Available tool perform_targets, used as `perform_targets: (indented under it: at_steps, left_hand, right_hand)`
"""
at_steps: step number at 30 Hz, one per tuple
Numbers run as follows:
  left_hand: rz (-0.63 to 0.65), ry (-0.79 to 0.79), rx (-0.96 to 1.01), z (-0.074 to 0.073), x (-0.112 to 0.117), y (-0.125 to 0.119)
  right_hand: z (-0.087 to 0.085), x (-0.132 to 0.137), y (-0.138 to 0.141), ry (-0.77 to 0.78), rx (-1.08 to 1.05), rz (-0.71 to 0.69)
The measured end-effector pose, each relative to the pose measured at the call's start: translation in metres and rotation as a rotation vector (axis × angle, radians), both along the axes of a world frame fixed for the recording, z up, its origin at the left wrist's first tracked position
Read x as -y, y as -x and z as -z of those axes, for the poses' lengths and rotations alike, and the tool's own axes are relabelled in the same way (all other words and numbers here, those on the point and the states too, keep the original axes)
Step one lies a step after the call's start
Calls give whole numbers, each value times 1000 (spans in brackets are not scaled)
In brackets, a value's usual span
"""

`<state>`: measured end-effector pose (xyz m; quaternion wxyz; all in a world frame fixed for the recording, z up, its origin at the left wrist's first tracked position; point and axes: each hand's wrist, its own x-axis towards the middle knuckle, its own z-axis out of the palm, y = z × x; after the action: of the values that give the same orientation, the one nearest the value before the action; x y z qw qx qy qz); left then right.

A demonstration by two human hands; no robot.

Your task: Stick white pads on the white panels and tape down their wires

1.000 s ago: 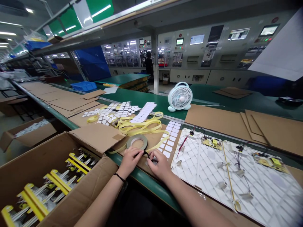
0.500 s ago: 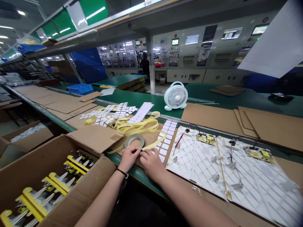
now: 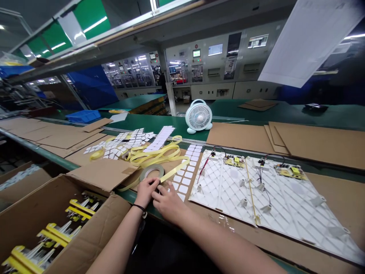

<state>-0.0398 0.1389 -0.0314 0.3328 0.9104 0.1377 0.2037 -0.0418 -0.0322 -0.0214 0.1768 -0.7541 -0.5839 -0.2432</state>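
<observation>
My left hand (image 3: 146, 191) is closed in a pinch at the near end of a yellow tape strip (image 3: 173, 171). Close beside it, my right hand (image 3: 170, 201) has its fingers bent inward, and whatever lies between its fingertips is too small to make out. A roll of tape (image 3: 144, 174) lies flat just beyond my left fingers. Behind it is a loose heap of yellow tape (image 3: 156, 155). A sheet of white rounded labels (image 3: 186, 175) lies to the right of the strip, partly behind my right hand.
An open carton (image 3: 94, 236) with yellow-and-white parts stands at the left front. White ribbed panels (image 3: 228, 190) with wired circuit boards lie to the right. A small fan (image 3: 199, 117) stands behind. Cardboard sheets (image 3: 65, 137), more labels (image 3: 160, 139) and a blue tray (image 3: 84, 116) are around.
The view has turned right, so the scene sits further left. The yellow strip now shows more clearly up to my left fingertips, and my right fingers have shifted slightly.
</observation>
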Motion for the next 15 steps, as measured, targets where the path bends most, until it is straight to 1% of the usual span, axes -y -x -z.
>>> perform_targets:
  at_steps: [2,4,6,9,10,12,13,15]
  left_hand:
    - [-32,-38,-3,1,1,-2]
    - [-22,-82,-6,-3,4,0]
    - [10,-145,16,-12,10,3]
    - [96,-317,124,-32,27,0]
    - [148,-372,166,-39,35,-6]
    - [307,-442,207,-52,56,-26]
    - [402,-469,211,-56,69,-40]
    - [605,-565,196,-61,94,-72]
  right_hand:
    - [-6,7,10,17,4,-44]
    - [-16,21,14,24,-39,-40]
    - [-26,43,9,1,-108,-4]
    - [-40,85,-15,-93,-210,63]
    - [-43,100,-26,-130,-245,86]
    - [-48,128,-47,-219,-326,132]
    - [-49,140,-57,-283,-378,153]
    - [-49,161,-73,-463,-529,201]
